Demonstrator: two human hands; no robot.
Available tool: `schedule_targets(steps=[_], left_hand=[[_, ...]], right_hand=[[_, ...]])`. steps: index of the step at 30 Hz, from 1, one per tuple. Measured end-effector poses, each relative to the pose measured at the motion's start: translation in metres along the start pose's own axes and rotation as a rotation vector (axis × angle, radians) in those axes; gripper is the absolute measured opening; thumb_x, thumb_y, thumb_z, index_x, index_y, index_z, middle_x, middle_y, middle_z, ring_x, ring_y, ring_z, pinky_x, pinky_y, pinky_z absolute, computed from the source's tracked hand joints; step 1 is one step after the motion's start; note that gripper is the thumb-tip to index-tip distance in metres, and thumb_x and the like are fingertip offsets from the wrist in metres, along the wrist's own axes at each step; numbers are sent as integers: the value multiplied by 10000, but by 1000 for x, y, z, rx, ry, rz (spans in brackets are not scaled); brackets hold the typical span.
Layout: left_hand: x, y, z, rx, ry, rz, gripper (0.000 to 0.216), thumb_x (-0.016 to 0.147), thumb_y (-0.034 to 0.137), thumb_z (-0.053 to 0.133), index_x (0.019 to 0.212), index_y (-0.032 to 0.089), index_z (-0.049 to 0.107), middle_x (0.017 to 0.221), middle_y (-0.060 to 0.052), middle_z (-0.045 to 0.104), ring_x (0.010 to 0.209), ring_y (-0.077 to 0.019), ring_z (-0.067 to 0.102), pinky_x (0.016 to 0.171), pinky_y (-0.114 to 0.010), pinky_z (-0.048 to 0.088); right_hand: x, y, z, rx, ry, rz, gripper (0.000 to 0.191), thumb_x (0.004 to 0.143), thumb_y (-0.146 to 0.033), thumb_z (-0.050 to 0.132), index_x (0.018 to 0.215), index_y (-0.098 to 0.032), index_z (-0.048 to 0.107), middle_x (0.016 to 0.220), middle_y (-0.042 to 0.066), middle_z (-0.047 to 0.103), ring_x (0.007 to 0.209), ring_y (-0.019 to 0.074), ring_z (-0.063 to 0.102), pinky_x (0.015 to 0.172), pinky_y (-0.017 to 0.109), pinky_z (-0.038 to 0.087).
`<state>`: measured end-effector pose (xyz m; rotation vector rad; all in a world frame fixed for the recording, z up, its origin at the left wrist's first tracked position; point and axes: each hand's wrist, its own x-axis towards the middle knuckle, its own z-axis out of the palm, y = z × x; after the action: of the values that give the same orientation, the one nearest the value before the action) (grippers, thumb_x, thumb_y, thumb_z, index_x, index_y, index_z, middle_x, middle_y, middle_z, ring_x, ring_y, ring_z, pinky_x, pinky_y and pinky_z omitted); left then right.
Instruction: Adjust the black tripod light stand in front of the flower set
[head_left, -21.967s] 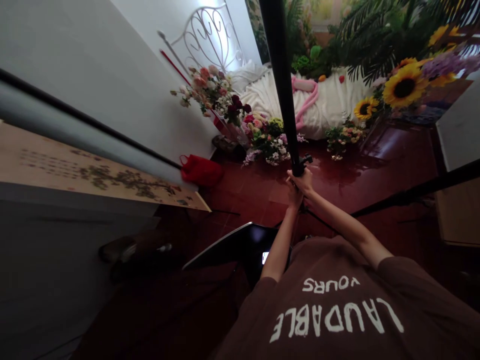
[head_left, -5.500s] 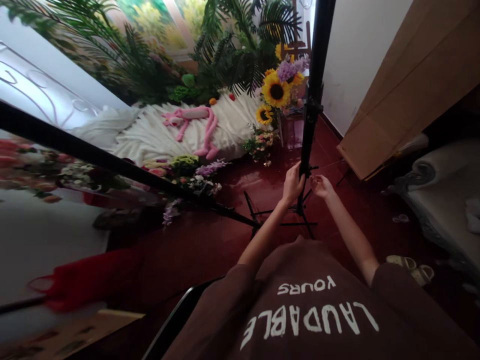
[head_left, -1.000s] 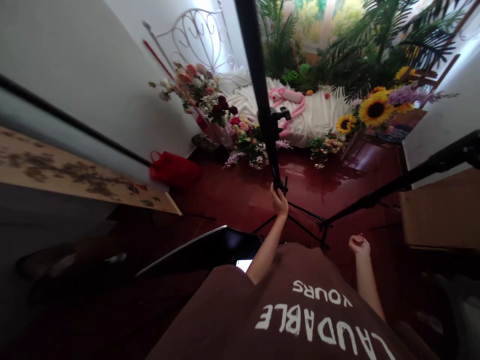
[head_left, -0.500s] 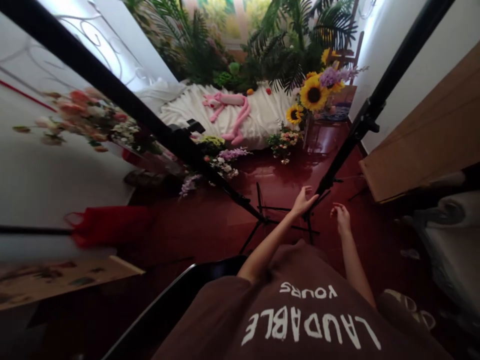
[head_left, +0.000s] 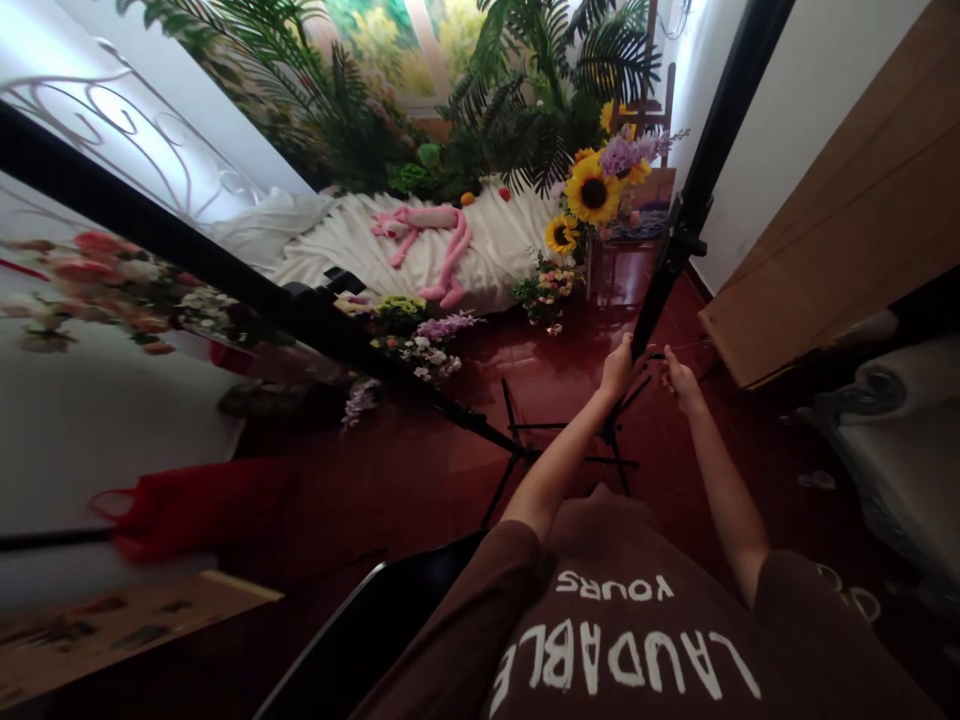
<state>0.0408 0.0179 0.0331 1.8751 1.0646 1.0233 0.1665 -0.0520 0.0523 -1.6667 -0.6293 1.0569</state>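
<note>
My left hand (head_left: 618,368) is closed round the lower part of a black light stand (head_left: 694,190) that rises to the upper right. Just right of that pole, my right hand (head_left: 681,382) has its fingertips at a small black knob (head_left: 657,356) on the stand and appears to pinch it. The stand's thin legs (head_left: 616,445) spread on the dark red floor below my hands. A second black light stand (head_left: 330,335) slants from the upper left down to its own legs near the first.
A pink plush toy (head_left: 431,222) lies on white draped cloth (head_left: 330,240) among palm leaves and flowers. Sunflowers (head_left: 592,190) stand right of it. A brown board (head_left: 817,230) leans at the right wall. At left are a red bag (head_left: 180,505) and a patterned board (head_left: 127,625).
Both my hands have moved up and forward to the right stand. The left has closed round its pole and the right has reached the knob. The view has shifted slightly right.
</note>
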Motion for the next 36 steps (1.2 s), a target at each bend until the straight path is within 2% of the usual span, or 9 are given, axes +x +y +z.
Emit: schedule_targets(steps=[4, 8, 16, 20, 24, 27, 29, 32, 36], left_hand=[[1, -2, 2, 43, -5, 1, 350, 896, 481, 580, 1085, 187, 555, 809, -68, 700, 736, -196, 684, 638, -249, 419], [2, -3, 3, 111, 13, 8, 361, 918, 496, 534, 1090, 179, 561, 795, -56, 696, 727, -185, 681, 637, -238, 408], [4, -5, 5, 162, 40, 62, 449, 906, 585, 510, 1043, 163, 581, 785, -81, 704, 682, -197, 681, 608, -243, 391], [4, -7, 5, 170, 51, 84, 468, 904, 597, 503, 1035, 155, 583, 773, -83, 698, 668, -205, 680, 597, -248, 385], [3, -7, 4, 171, 50, 92, 454, 917, 573, 493, 1044, 148, 586, 778, -88, 696, 671, -213, 682, 601, -254, 391], [3, -7, 5, 163, 42, 88, 434, 916, 560, 502, 1039, 153, 590, 768, -84, 690, 666, -217, 682, 603, -258, 396], [4, -8, 6, 166, 39, 86, 431, 912, 556, 513, 1035, 150, 589, 776, -90, 692, 671, -224, 684, 600, -260, 399], [5, -11, 7, 172, 40, 90, 433, 909, 548, 524, 1036, 139, 584, 789, -102, 698, 683, -228, 688, 598, -257, 402], [5, -13, 8, 157, 60, 94, 402, 902, 521, 551, 1034, 142, 581, 761, -91, 695, 667, -202, 679, 592, -242, 398]], right_hand=[[8, -17, 2, 36, -217, 122, 546, 800, -668, 597, 543, -213, 442, 368, -68, 358, 316, 40, 230, 339, 210, 118], [14, -23, -3, 45, -406, 159, 511, 798, -608, 612, 553, -218, 392, 411, -73, 367, 338, 36, 231, 343, 202, 162], [26, -22, -27, -226, -535, -271, 470, 703, -623, 713, 874, -215, 555, 738, -19, 630, 579, 100, 529, 554, 235, 439], [33, -21, -32, -473, -404, -552, 440, 737, -620, 701, 866, -218, 576, 760, 10, 645, 668, 153, 579, 637, 283, 471], [31, -9, -26, -786, -65, -913, 286, 892, -489, 591, 799, -220, 618, 835, 60, 658, 811, 198, 614, 719, 302, 485], [23, 5, -17, -904, 183, -1032, 219, 948, -379, 513, 863, -233, 653, 905, 80, 668, 889, 208, 621, 731, 295, 500], [17, 13, -13, -916, 225, -1071, 186, 935, -355, 516, 950, -238, 661, 987, 90, 669, 940, 215, 626, 755, 306, 522], [6, 16, -12, -884, 154, -1117, 286, 876, -365, 562, 1111, -216, 630, 1139, 122, 648, 1073, 259, 615, 886, 399, 531], [-13, -20, -7, -625, 213, -1143, 562, 874, -406, 545, 1383, -194, 439, 1295, 157, 565, 1167, 296, 575, 983, 514, 492]])
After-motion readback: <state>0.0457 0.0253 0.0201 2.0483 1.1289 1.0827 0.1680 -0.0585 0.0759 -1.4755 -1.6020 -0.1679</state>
